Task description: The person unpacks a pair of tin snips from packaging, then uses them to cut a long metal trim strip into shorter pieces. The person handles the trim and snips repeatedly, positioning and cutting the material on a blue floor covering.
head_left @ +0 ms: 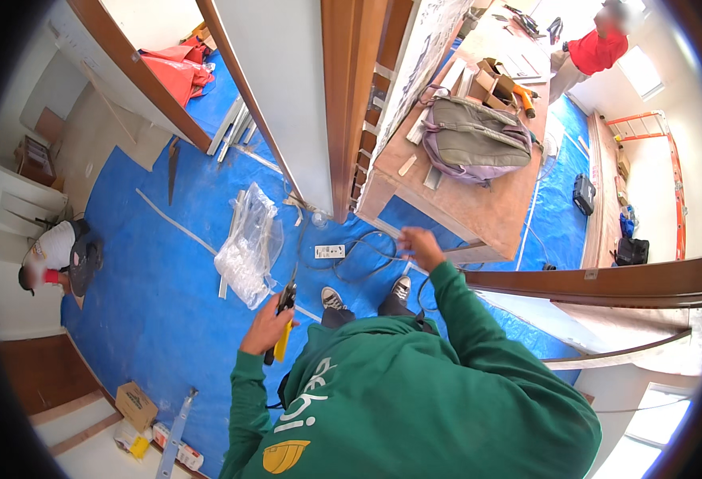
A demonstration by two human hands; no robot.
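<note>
My left hand (263, 329) is closed around a pair of pliers (282, 342) with yellow and black handles, their dark jaws pointing away from me. In front of me, out to the right, my right hand (423, 249) has its fingers drawn together. Whatever sits at its fingertips is too small to make out. A dark cable (387, 235) loops over the blue floor sheet just beyond that hand. Between my two hands, past my shoes, lies a white power strip (329, 251). Clear plastic wrapping (249, 251) lies beyond my left hand.
A wooden workbench (494, 203) at the right bears a backpack (478, 140) and an orange tool (526, 100). A door frame (349, 104) rises ahead. One co-worker (51, 243) crouches far left; another in red (598, 52) stands far right. An orange ladder (678, 180) leans there.
</note>
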